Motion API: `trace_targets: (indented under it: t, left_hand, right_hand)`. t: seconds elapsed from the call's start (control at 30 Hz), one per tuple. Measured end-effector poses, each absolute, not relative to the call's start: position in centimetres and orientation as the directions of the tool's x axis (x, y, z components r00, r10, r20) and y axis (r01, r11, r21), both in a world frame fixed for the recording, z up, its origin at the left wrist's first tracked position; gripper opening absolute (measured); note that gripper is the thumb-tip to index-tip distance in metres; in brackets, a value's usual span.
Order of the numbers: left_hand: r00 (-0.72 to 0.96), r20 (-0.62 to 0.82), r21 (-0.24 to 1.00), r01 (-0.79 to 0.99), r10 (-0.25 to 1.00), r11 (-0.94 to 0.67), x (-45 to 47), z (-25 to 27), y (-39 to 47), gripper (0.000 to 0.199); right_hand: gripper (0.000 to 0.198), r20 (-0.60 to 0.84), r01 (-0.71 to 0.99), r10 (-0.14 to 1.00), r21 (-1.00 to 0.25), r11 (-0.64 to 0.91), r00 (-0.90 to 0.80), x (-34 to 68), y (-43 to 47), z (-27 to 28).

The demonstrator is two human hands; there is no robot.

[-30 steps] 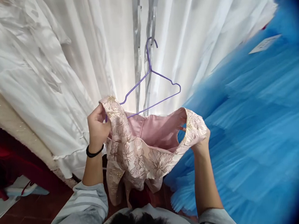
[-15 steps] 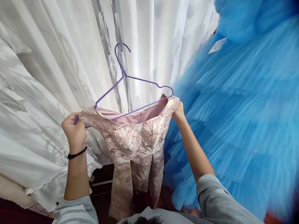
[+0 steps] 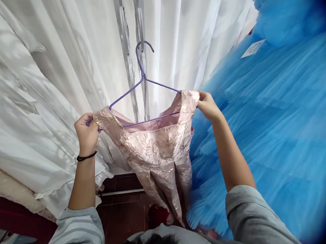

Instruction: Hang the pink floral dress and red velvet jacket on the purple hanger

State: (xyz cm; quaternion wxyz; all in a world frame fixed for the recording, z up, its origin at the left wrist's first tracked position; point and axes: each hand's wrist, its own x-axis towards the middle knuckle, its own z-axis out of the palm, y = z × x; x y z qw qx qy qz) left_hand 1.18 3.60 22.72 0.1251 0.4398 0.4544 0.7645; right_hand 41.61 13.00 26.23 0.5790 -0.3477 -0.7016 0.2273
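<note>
A pink brocade dress (image 3: 159, 148) with a raised metallic flower pattern hangs in front of me on a purple wire hanger (image 3: 126, 93). Both of its shoulders now lie over the hanger's arms. My left hand (image 3: 87, 131), a black band on its wrist, is closed around the left shoulder and the hanger's left end, which pokes out by the fingers. At the other shoulder, my right hand (image 3: 208, 105) pinches the strap's outer edge; the hanger's right tip is hidden beneath the cloth. The hook stands up before a grey metal rail.
White draped gowns (image 3: 9, 121) fill the left side, and white curtains (image 3: 201, 30) hang behind. A large blue tulle gown (image 3: 264, 129) with a white tag (image 3: 253, 48) crowds the right. Below is a dark red-brown floor (image 3: 122, 217).
The right strap has gone up over the hanger's right arm, which was bare before. My right hand has risen and moved outward. The view has shifted slightly.
</note>
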Motion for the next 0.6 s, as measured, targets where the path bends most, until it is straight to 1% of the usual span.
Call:
trace_targets:
  t: [0.07, 0.13, 0.2, 0.27, 0.33, 0.4, 0.43, 0.47, 0.53, 0.6]
  left_hand:
    - [-0.564, 0.557, 0.816, 0.233, 0.610, -0.530, 0.5, 22.1, 4.1, 0.019]
    - [-0.574, 0.539, 0.824, 0.209, 0.616, -0.526, -0.3, 21.9, 4.6, 0.024]
    - [-0.597, 0.519, 0.826, 0.167, 0.612, -0.538, -1.1, 22.2, 5.0, 0.030]
    - [-0.615, 0.503, 0.829, 0.145, 0.607, -0.540, -1.7, 22.8, 5.6, 0.032]
    - [-0.627, 0.481, 0.840, 0.129, 0.613, -0.527, -1.8, 23.4, 6.2, 0.032]
    - [-0.638, 0.458, 0.845, 0.094, 0.620, -0.527, -1.6, 23.6, 6.8, 0.033]
    - [-0.639, 0.461, 0.837, 0.084, 0.616, -0.540, -1.3, 23.4, 7.0, 0.035]
    - [-0.644, 0.471, 0.826, 0.080, 0.603, -0.558, -1.1, 23.1, 7.2, 0.038]
    - [-0.659, 0.505, 0.799, 0.113, 0.557, -0.591, -0.5, 22.0, 7.2, 0.046]
    - [-0.642, 0.557, 0.788, 0.210, 0.527, -0.578, -0.1, 20.1, 6.7, 0.054]
  right_hand:
    - [0.031, 0.616, 0.389, 0.770, -0.677, 0.625, -0.166, 41.7, 11.0, 26.9]
    - [0.022, 0.618, 0.544, 0.766, -0.586, 0.600, -0.180, 41.9, 8.9, 27.5]
    - [0.014, 0.597, 0.608, 0.776, -0.543, 0.579, -0.205, 42.0, 7.1, 27.9]
    - [0.012, 0.559, 0.589, 0.802, -0.582, 0.561, -0.211, 41.8, 5.7, 27.8]
    - [0.019, 0.611, 0.556, 0.786, -0.622, 0.551, -0.096, 41.3, 5.0, 27.3]
    - [0.026, 0.709, 0.567, 0.703, -0.601, 0.563, 0.054, 40.7, 5.0, 26.6]
    - [0.029, 0.746, 0.590, 0.661, -0.571, 0.571, 0.083, 40.5, 5.2, 26.1]
    - [0.031, 0.768, 0.611, 0.637, -0.538, 0.581, 0.070, 40.3, 5.5, 25.7]
    - [0.038, 0.768, 0.618, 0.640, -0.497, 0.609, -0.013, 40.3, 6.2, 24.2]
    - [0.052, 0.760, 0.571, 0.648, -0.518, 0.638, -0.035, 40.6, 6.6, 21.6]
